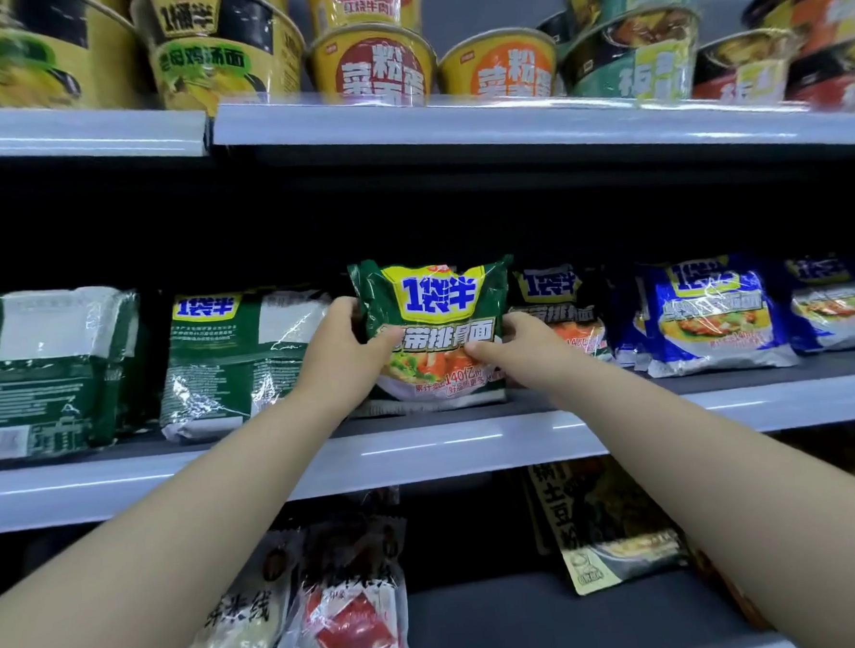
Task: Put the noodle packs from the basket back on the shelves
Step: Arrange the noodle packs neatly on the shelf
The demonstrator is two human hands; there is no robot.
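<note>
Green noodle pk (435, 323) on mid shelf (423, 444)

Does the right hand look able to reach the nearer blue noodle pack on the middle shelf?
Probably yes: the nearer blue noodle pack stands uncovered at the shelf front, though the right hand grips the green pack.

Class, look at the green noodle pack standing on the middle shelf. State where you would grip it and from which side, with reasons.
Grip the pack by its two side edges, coming from the front. It stands upright, face outward, under the upper shelf, so the front looks easiest; the left hand and right hand hold it so.
</note>
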